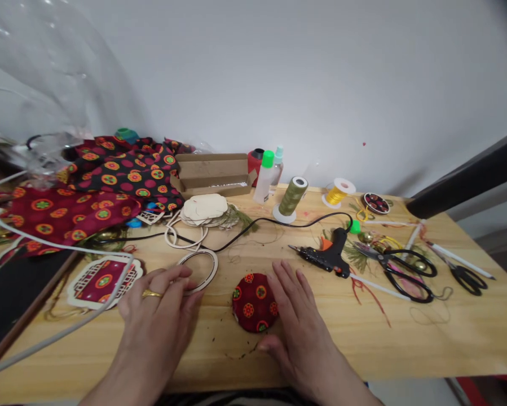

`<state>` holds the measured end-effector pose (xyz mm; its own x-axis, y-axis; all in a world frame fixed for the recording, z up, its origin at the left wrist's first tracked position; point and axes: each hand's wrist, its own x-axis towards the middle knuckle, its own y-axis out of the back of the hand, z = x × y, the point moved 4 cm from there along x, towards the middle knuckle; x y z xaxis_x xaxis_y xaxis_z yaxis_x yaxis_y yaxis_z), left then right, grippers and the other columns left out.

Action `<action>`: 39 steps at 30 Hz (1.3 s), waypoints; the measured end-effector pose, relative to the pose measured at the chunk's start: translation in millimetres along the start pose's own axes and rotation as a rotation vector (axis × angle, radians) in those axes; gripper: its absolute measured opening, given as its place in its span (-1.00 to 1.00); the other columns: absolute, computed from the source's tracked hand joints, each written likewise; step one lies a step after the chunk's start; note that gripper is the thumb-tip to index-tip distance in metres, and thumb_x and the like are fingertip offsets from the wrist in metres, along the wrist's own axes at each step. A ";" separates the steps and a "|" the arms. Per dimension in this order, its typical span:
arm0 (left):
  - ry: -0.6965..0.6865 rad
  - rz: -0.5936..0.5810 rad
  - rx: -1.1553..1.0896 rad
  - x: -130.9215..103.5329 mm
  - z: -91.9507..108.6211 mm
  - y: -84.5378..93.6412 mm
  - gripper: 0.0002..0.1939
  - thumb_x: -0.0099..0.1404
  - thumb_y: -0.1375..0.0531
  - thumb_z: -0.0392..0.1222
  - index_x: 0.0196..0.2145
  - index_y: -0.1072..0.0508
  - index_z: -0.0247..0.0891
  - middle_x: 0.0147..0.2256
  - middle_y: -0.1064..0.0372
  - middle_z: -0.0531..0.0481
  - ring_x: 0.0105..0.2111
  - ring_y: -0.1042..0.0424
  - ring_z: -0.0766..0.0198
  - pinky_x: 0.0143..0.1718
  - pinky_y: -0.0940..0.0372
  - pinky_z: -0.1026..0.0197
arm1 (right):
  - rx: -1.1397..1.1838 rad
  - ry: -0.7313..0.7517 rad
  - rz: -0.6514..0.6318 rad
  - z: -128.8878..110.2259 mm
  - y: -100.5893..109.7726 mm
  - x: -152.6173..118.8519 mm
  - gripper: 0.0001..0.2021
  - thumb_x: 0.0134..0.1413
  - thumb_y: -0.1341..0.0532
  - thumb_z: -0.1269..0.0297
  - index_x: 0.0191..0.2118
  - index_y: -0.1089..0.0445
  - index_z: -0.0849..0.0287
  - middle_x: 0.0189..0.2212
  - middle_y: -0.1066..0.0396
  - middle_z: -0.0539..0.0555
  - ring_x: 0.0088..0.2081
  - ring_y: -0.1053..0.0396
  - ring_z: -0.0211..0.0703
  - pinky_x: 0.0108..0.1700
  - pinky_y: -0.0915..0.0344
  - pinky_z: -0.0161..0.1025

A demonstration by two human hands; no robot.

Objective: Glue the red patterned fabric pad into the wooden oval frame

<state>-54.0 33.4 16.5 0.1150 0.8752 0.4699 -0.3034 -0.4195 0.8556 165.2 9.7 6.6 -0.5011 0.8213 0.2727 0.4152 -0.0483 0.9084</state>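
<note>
My left hand (160,307), with a gold ring on one finger, pinches the left edge of a thin pale wooden ring (215,268). That ring is tilted and overlaps the table top near other loose rings. My right hand (293,316) lies flat with its fingers stretched out, at the right side of a round disc covered in dark red flowered fabric (253,307). Its fingertips touch or nearly touch the disc's edge; I cannot tell which. Left of my left hand lies a scalloped wooden frame (73,290) with flowered fabric in its middle.
A black glue gun (327,256) lies right of centre, its cord running left. Scissors (405,270) and pencils are farther right. Behind stand thread spools (293,197), bottles (264,180) and an open cardboard box (215,172). Flowered cloth (122,175) heaps at left; a white cable (67,245) crosses there.
</note>
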 end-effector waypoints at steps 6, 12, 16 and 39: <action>0.217 -0.143 -0.533 -0.7 0.4 21.6 -0.91 0.19 -0.15 -0.16 -0.33 -0.44 -0.13 -0.15 -0.35 -0.10 -0.08 -0.29 -0.02 -0.04 -0.13 0.00 | 0.093 0.021 0.062 -3.3 10.4 -1.9 -0.30 0.22 0.00 0.01 0.31 0.22 0.33 0.29 0.13 0.30 0.31 0.25 0.16 0.25 0.13 0.22; 0.791 -0.578 -1.351 -10.9 13.0 16.7 -0.76 0.14 -0.24 0.01 -0.26 -0.53 -0.10 -0.08 -0.43 -0.01 -0.01 -0.31 0.04 -0.02 -0.21 0.14 | 0.456 -0.138 0.199 -8.7 29.5 0.8 -0.45 0.21 -0.09 0.30 0.27 0.08 0.14 0.16 -0.13 0.21 0.16 -0.13 -0.01 0.13 -0.19 -0.07; 0.982 -0.768 -1.772 -6.3 38.9 9.1 -0.78 0.16 -0.26 -0.11 -0.25 -0.58 -0.25 -0.25 -0.52 -0.12 -0.26 -0.42 0.13 -0.20 -0.29 0.17 | 0.819 -0.365 0.243 -7.2 24.4 6.6 -0.78 0.19 -0.11 0.29 -0.06 -0.34 0.10 -0.30 -0.43 0.05 -0.30 -0.38 -0.19 -0.25 -0.35 -0.29; 1.001 -0.749 -1.718 -0.9 44.3 -5.3 -0.76 0.17 -0.25 -0.08 -0.30 -0.60 -0.26 -0.32 -0.56 -0.11 -0.31 -0.44 0.18 -0.23 -0.28 0.22 | 1.051 -0.656 -0.002 -4.7 12.9 7.4 -0.76 0.14 -0.16 0.16 -0.33 -0.49 0.19 -0.50 -0.46 0.01 -0.47 -0.32 -0.26 -0.42 -0.27 -0.37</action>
<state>-10.5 24.2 21.1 0.3541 0.7741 -0.5247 -0.8658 0.0594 -0.4968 163.3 12.5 21.8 -0.1536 0.9647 -0.2137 0.9742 0.1841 0.1308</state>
